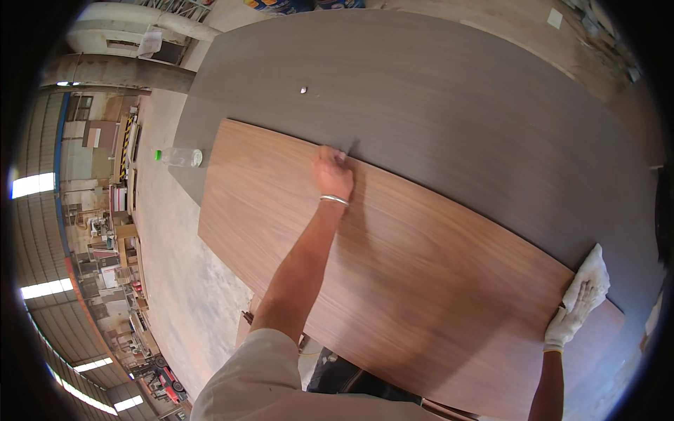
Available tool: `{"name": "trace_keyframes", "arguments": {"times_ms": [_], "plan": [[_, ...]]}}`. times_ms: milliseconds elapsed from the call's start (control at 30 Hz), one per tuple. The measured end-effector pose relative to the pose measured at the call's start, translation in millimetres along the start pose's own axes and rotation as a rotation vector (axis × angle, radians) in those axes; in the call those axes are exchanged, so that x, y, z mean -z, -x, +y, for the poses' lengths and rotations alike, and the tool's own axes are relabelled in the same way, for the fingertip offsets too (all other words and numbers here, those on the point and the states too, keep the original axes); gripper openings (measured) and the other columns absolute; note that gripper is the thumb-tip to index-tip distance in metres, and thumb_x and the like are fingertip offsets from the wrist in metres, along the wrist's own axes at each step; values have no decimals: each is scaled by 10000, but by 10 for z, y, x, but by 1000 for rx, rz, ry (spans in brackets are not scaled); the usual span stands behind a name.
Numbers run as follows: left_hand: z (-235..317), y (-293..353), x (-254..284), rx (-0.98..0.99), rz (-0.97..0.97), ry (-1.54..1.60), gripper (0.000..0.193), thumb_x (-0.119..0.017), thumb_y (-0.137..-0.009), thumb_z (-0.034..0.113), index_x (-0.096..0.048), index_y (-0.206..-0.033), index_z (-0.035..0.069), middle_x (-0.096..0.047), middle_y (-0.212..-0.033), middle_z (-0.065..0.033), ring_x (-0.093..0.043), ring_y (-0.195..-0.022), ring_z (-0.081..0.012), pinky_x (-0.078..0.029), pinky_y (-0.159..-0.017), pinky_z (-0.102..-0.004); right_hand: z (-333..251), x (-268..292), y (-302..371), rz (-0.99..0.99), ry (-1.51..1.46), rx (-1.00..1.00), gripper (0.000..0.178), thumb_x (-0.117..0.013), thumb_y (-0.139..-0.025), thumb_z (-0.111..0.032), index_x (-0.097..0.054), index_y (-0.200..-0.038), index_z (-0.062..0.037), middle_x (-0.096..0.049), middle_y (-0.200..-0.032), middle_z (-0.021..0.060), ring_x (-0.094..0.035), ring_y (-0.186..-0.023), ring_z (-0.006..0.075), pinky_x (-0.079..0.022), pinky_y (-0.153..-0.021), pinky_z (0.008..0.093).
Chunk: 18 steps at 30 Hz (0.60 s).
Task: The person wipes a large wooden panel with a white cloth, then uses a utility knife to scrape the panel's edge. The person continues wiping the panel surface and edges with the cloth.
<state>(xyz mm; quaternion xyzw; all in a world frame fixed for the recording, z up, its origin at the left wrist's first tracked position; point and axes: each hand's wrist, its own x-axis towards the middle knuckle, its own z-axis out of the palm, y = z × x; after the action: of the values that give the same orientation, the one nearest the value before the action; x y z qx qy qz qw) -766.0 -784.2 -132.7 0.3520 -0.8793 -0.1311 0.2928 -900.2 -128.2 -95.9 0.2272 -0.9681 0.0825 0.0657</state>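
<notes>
A wood-grain brown panel (421, 281) lies slantwise on a larger grey-brown board (449, 98). My bare left hand (333, 172), with a silver bangle at the wrist, is closed at the panel's far edge. A thin dark object (352, 147) sticks out past its fingers, too blurred to name. Over at the right, my right hand (577, 309) wears a white knitted glove and presses a white cloth (593, 270) at the panel's far edge.
Beyond the panel's left end stands a clear plastic bottle (181, 157) with a green cap. A small pale bit (303, 90) rests on the grey-brown board. Thick pipes (126, 72) run at the upper left. A red forklift (168, 382) is far off at the lower left.
</notes>
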Motion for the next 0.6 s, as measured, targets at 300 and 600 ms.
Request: {"name": "trace_keyframes", "arguments": {"times_ms": [300,600], "plan": [[854,558,-173,12,-51,103,163,-635,-784,-111,-566,-865,12,-600,-893,-193,-566,-886,-423,-444,-790,-520,7,42,12,-44,15,-44,681,-434,-927,-172,-421,-1592,-24,-390,-1669,147,-235,-1593,374,-140,-1313,518],[686,526,-166,37,-16,78,213,-609,-741,-140,-559,-873,18,-597,-894,-193,-567,-894,-432,-437,-773,-529,-25,42,-27,-12,-3,-17,680,-473,-904,-122,-444,-1575,-21,-404,-1658,158,-253,-1582,394,-162,-1304,539]]}}
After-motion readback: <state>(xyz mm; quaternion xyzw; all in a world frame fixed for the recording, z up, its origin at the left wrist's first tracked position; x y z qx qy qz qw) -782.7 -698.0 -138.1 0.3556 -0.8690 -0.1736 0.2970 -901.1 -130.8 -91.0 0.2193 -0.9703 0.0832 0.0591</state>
